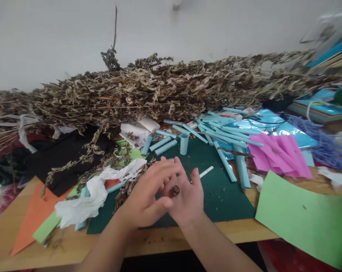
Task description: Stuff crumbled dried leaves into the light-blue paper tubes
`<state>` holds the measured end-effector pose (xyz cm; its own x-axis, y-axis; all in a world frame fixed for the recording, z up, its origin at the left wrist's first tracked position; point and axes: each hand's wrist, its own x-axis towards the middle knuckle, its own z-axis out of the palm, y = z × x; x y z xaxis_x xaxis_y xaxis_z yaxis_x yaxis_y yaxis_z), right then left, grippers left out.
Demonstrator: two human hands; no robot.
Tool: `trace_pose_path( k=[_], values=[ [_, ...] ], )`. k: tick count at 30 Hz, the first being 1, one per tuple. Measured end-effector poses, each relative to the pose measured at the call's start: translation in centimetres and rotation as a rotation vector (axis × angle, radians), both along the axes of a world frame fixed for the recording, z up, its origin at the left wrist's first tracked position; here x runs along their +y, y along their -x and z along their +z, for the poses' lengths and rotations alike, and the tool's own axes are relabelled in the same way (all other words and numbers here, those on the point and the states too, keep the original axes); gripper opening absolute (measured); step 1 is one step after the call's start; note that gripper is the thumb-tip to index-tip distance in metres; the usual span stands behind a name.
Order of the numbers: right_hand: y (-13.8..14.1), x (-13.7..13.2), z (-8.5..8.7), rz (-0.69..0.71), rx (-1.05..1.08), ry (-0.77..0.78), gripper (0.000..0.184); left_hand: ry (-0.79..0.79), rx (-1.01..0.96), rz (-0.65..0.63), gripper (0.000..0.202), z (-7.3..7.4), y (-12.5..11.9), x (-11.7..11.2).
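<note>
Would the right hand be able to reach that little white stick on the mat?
Probably yes: the white stick lies beside the thumb of the right hand, with nothing seeming to block it, though its palm holds a brown curl.

The small brown rounded clump (pixel 175 190) looks dry and rough, as does the long grey-brown heap of dried leaves (pixel 148 90). Slim light-blue tubes (pixel 226 138) seem smooth matt paper; the bright-blue flat packet (pixel 292 130), glossy plastic; the dark-green flat mat (pixel 230 200), matt; the tan surface (pixel 54 253), wood.
</note>
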<state>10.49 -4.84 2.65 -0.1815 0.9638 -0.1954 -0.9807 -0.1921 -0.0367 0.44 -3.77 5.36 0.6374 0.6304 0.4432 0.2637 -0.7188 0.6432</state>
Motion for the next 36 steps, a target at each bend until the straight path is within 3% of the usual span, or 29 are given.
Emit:
trace_pose_path(
  k=[3,6,9,13,17,24,26,29,33,36],
  values=[
    [-0.1,0.0,-0.1,0.009,-0.032,-0.002,0.052,-0.144,0.425,0.175,0.031,1.2,0.3,-0.6],
    [0.0,0.1,0.0,0.012,-0.074,0.013,0.053,-0.087,0.596,0.193,0.021,1.7,0.1,-0.7],
    [0.2,0.1,0.3,-0.026,-0.15,0.012,0.051,-0.017,0.495,0.143,0.018,1.5,-0.1,-0.2],
    [-0.4,0.3,0.5,-0.148,-0.507,-0.14,0.035,0.017,0.227,0.26,0.021,1.0,-0.1,0.7],
    [-2.1,0.8,0.1,-0.053,-1.067,-0.33,0.02,0.011,0.103,0.366,0.02,0.3,-0.3,1.3],
    [-3.7,1.8,0.3,0.034,-1.381,-0.419,0.008,-0.086,0.156,0.424,0.018,-0.3,-0.7,1.6],
    [-4.0,2.3,0.5,0.048,-1.468,-0.456,0.005,0.004,0.106,0.452,0.018,-0.6,-0.7,1.8],
    [-4.5,3.3,0.7,0.101,-1.588,-0.542,0.003,0.306,-0.098,0.473,0.012,-1.4,-0.6,2.4],
    [-5.0,4.5,0.5,0.19,-1.695,-0.684,0.006,0.739,-0.427,0.371,0.009,-2.8,-0.3,3.2],
    [-5.3,5.1,-0.3,0.209,-1.778,-0.76,0.008,0.913,-0.545,0.327,0.011,-3.6,-0.2,3.5]
  ],
)
